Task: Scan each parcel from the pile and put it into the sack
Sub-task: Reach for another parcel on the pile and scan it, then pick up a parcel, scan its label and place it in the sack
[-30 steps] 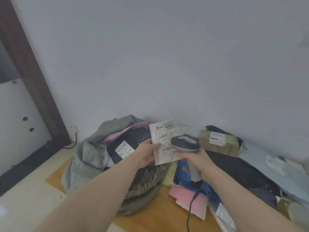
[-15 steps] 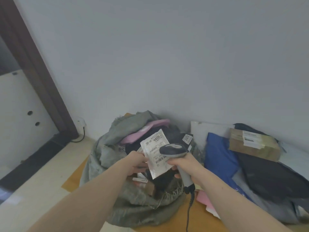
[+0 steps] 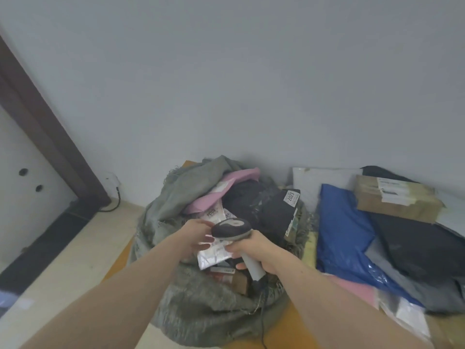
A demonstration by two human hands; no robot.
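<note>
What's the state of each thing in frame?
Sack: open, parcels inside.
White parcel: held over the sack mouth by the left hand.
Scanner: gripped by the right hand, head over the white parcel.
Box: closed, taped, on the pile.
Blue parcel: lying flat in the pile.

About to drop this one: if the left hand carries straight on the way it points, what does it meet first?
Likely the parcels heaped in the grey woven sack: the left hand, holding the small white labelled pouch, points toward the pink mailer. Depth is unclear.

A plain pale wall (image 3: 251,84) meets a light floor (image 3: 63,268) beside a dark wooden doorframe (image 3: 47,137).
</note>
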